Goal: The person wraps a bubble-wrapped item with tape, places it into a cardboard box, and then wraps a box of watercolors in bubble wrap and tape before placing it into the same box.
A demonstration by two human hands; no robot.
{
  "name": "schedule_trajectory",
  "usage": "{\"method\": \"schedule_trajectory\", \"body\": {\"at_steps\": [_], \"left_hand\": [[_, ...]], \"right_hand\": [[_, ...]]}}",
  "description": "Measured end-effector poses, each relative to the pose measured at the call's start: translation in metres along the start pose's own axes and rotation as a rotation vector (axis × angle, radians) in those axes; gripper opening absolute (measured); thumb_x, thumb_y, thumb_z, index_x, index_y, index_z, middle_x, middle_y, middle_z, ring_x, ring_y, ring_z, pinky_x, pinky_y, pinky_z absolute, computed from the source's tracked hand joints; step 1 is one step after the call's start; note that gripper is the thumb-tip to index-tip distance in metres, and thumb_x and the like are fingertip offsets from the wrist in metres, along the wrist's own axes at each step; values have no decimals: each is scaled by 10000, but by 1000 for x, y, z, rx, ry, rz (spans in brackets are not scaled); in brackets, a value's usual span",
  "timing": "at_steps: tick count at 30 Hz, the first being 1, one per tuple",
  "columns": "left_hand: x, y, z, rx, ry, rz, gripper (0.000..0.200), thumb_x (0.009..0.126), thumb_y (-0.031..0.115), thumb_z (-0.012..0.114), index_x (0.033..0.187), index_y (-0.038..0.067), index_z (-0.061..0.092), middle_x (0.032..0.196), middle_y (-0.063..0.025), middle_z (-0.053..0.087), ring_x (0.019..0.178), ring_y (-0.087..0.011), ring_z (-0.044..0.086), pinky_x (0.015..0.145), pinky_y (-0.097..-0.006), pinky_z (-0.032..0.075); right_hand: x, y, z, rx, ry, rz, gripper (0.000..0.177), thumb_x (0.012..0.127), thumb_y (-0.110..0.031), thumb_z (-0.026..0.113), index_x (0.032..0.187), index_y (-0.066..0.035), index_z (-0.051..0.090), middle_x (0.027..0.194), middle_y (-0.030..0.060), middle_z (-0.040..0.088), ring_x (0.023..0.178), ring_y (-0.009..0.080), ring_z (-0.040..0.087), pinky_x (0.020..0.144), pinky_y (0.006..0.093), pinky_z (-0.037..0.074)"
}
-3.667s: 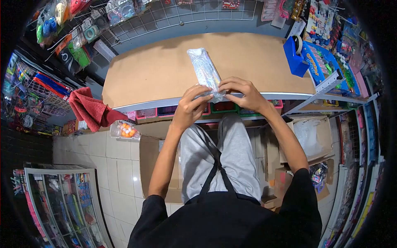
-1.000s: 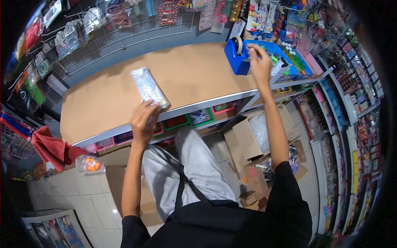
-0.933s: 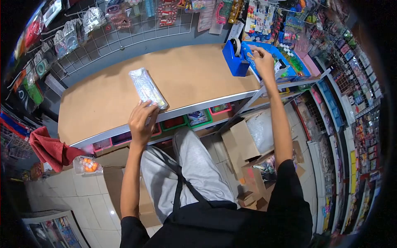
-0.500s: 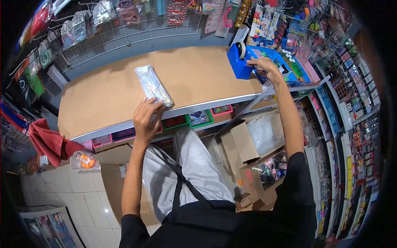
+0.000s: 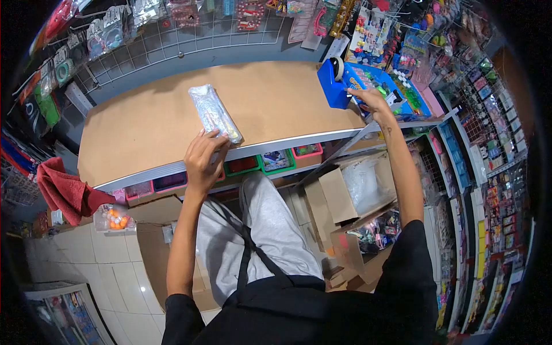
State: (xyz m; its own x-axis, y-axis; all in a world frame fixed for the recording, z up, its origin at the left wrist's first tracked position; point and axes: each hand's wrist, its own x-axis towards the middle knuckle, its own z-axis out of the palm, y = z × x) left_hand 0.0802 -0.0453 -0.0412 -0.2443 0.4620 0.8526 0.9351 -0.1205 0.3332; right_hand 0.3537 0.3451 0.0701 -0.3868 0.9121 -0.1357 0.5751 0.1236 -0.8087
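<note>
A bubble-wrapped package [image 5: 213, 112] lies on the brown tabletop [image 5: 138, 135], slanting toward the front edge. My left hand [image 5: 202, 158] rests at its near end, fingers apart and the fingertips touching the wrap. At the right end of the table stands a blue tape dispenser [image 5: 332, 86] with a roll of tape [image 5: 337, 69]. My right hand [image 5: 372, 102] is beside it, the fingers reaching to its right side; whether they grip anything is unclear.
Behind the dispenser sits a blue tray [image 5: 411, 103] of small goods. Open cardboard boxes [image 5: 339, 195] stand below at the right. A red cloth [image 5: 66, 190] hangs at the left corner. Packaged goods hang on wire racks behind and at the right.
The view has shifted slightly. My right hand has opened a little and its fingers sit slightly lower beside the dispenser. My left hand remains at the package.
</note>
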Motion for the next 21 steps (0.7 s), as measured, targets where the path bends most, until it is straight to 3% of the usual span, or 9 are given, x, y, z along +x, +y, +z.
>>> {"method": "schedule_trajectory", "body": {"at_steps": [9, 15, 21], "left_hand": [[-1, -2, 1, 1, -4, -1, 220, 797, 15, 797, 1001, 58, 727, 981, -97, 745, 1079, -299, 708, 1016, -493, 528], [0, -2, 1, -2, -7, 1, 225, 802, 21, 796, 1012, 61, 725, 986, -99, 744, 1083, -296, 708, 1015, -497, 527], [0, -1, 0, 0, -22, 2, 214, 817, 2, 798, 1012, 50, 724, 1012, -132, 749, 1069, -317, 715, 1022, -505, 523]], "right_hand": [[-13, 10, 13, 213, 85, 18, 460, 726, -401, 908, 966, -35, 765, 1056, 88, 688, 1007, 193, 579, 855, 368, 419], [-1, 19, 8, 191, 58, 57, 403, 729, -395, 908, 879, -60, 741, 931, 43, 662, 871, 157, 566, 776, 336, 406], [-10, 18, 19, 256, 146, 29, 303, 776, -350, 882, 818, -88, 736, 776, -9, 633, 650, 110, 516, 606, 271, 361]]}}
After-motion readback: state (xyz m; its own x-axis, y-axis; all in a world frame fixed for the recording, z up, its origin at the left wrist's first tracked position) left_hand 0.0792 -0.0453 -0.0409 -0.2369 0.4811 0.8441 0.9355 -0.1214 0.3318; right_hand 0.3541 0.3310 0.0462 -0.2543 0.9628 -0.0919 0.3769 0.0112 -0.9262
